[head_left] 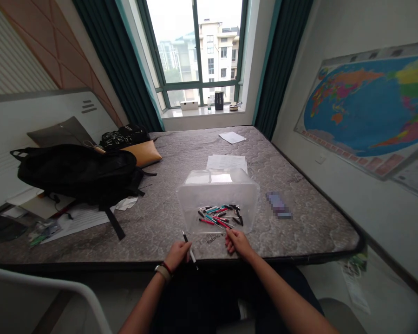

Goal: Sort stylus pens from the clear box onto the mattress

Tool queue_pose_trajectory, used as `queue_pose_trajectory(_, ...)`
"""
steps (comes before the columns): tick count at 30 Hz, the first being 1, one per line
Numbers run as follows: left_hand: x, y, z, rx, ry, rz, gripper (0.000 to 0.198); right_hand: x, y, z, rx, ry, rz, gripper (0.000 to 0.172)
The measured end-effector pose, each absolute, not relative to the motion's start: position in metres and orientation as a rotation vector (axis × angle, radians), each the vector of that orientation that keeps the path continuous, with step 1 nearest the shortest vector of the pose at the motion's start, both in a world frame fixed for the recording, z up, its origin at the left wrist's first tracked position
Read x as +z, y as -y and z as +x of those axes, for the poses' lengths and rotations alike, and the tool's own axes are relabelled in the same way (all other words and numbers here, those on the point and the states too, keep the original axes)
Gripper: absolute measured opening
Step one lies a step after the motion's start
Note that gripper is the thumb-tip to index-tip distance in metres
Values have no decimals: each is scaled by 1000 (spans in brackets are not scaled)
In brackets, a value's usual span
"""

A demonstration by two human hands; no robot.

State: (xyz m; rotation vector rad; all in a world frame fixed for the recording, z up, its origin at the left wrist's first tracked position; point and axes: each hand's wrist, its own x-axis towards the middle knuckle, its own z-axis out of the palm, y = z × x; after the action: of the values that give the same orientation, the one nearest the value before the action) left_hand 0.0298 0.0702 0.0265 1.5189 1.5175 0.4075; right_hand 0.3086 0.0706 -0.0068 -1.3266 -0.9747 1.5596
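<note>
My left hand (177,255) is closed around a slim pen (192,256) with a black upper end and a white barrel, held at a slant over the bed's front edge. Close by, my right hand (238,243) has its fingers curled together at the front of a clear plastic box (188,204); whatever they may pinch is hidden. Inside the box lies a loose pile of pens (218,216) in black, red, teal and white. The left wrist wears a watch (163,272) and a red band.
The patterned mattress (170,185) carries papers (226,162) behind the box and a blurred purplish item (277,204) to its right. A black backpack (80,174) and a tan pouch (142,153) lie at left. A white curved rail (55,282) is at the lower left.
</note>
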Motion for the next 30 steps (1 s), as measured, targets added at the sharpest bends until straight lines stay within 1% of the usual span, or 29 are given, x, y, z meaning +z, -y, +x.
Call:
queue_pose_trajectory(5, 42, -96, -25, 115, -1769, 1534, 45, -10, -74, 301, 1395, 1000, -1421, 46)
queue_pose_trajectory(9, 55, -136, -38, -56, -1906, 1636, 40, -13, -74, 298, 1367, 1037, -1455, 40)
queue_pose_trajectory(13, 54, -170, -35, -164, -1979, 1739, 35, -17, -74, 298, 1315, 1070, -1499, 39)
queue_pose_trajectory(16, 47, -181, -32, -214, -2026, 1778, 31, -17, -74, 297, 1279, 1085, -1540, 39)
queue_pose_trajectory(19, 40, -176, -28, -187, -2073, 1825, 32, -17, -75, 295, 1277, 1083, -1563, 38)
queue_pose_trajectory(24, 34, -148, -28, -49, -2134, 1910, 41, -16, -76, 295, 1289, 1077, -1564, 37)
queue_pose_trajectory(30, 26, -121, -40, 182, -2086, 1921, 30, -13, -75, 296, 1303, 1085, -1563, 36)
